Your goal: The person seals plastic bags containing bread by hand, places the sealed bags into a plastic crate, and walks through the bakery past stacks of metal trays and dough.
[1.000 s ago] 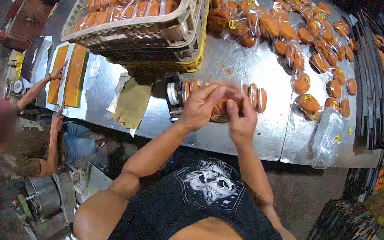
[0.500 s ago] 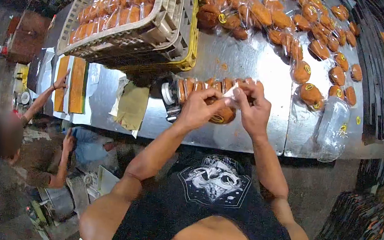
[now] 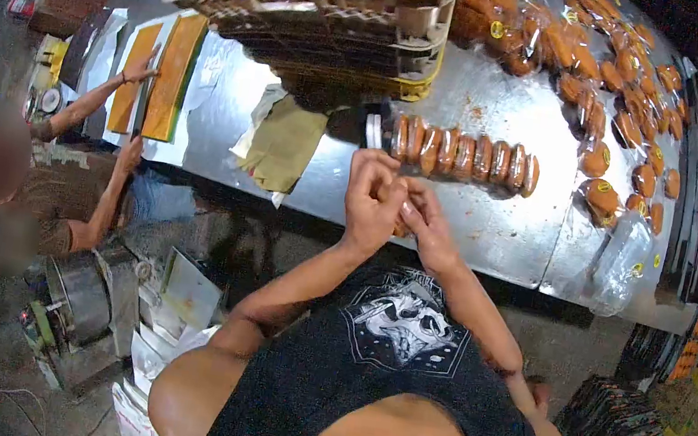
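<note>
Both forearms are raised from the torso and brought together over the near edge of the metal table (image 3: pixel 491 230). The left hand (image 3: pixel 372 203) and the right hand (image 3: pixel 425 222) are pressed close, fingers curled and pinching a small wrapped bun (image 3: pixel 399 224) between them; only a sliver of orange is seen, the rest being hidden by the fingers. The bun is held just above the table edge, in front of a row of buns (image 3: pixel 464 156) stood on edge side by side on the table. Beyond the row, stacked plastic crates (image 3: pixel 345 1) are seen, the top one filled with bagged buns in rows. To the right, a pile of bagged buns (image 3: pixel 608 85) with yellow stickers is spread over the table. At the left end, a co-worker's hand (image 3: pixel 137 75) is laid on long orange slabs (image 3: pixel 158 77).
</note>
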Demonstrator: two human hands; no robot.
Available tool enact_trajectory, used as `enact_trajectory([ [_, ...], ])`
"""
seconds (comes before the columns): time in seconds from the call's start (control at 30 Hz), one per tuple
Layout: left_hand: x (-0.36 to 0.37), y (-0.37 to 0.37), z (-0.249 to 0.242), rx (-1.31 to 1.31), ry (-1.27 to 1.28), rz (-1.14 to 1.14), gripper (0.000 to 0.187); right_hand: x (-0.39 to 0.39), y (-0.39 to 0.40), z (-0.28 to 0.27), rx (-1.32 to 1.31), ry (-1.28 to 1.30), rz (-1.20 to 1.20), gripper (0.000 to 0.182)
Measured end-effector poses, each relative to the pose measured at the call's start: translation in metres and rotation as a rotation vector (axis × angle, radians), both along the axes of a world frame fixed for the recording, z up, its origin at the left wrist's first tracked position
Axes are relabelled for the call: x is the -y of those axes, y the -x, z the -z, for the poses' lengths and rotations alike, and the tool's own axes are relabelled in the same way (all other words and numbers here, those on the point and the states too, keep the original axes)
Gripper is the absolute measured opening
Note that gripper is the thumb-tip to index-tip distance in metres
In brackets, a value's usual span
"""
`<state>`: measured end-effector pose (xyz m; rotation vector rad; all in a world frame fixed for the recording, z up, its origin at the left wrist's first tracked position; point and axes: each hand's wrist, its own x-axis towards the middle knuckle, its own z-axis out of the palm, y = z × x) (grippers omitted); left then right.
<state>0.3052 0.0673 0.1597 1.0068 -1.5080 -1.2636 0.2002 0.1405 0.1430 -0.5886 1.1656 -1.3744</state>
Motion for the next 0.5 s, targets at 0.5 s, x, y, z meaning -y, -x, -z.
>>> enact_trajectory([
  [0.5,0.042,-0.099,0.001,-0.485,-0.836,0.158,0.045,0.060,-0.036,0.063,-0.770,-0.016,0.116,0.029],
])
